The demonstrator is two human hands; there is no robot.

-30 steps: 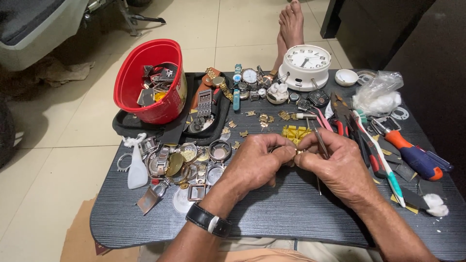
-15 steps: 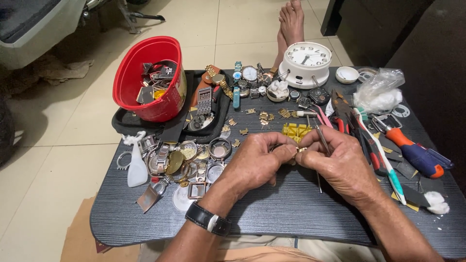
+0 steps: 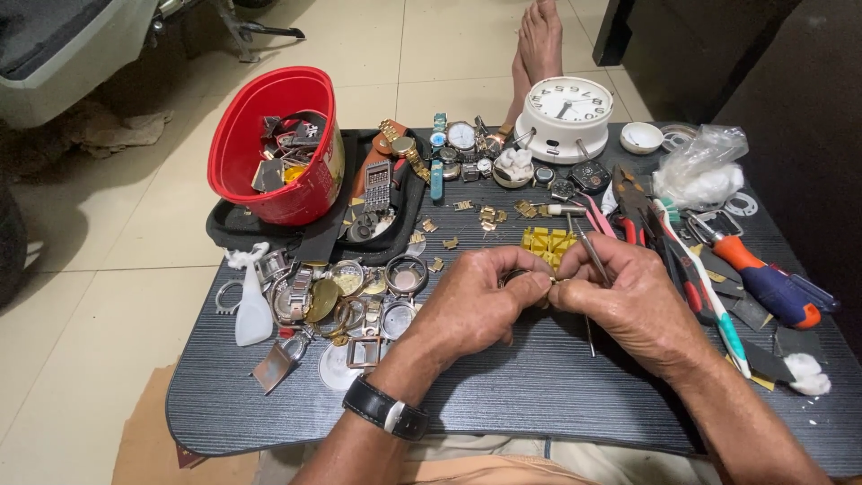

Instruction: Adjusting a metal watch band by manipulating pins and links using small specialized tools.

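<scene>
My left hand (image 3: 471, 304) and my right hand (image 3: 628, 301) meet over the middle of a dark low table (image 3: 530, 395). Between their fingertips they pinch a small metal watch part (image 3: 539, 280); most of it is hidden by the fingers. The right hand also grips a thin metal tool (image 3: 588, 251) that sticks up past the knuckles. A black wristwatch (image 3: 386, 409) sits on my left wrist. Just beyond the hands lies a yellow plastic block (image 3: 546, 240).
A red tub (image 3: 269, 148) of parts stands on a black tray (image 3: 233, 233) at the back left. Watch cases and rings (image 3: 346, 292) lie left of the hands. A white clock (image 3: 567, 112) stands at the back. Screwdrivers and pliers (image 3: 718, 269) lie on the right. A bare foot (image 3: 539, 36) rests beyond the table.
Both hands stay together over the table's middle, with only slight shifts of the fingers on the small part.
</scene>
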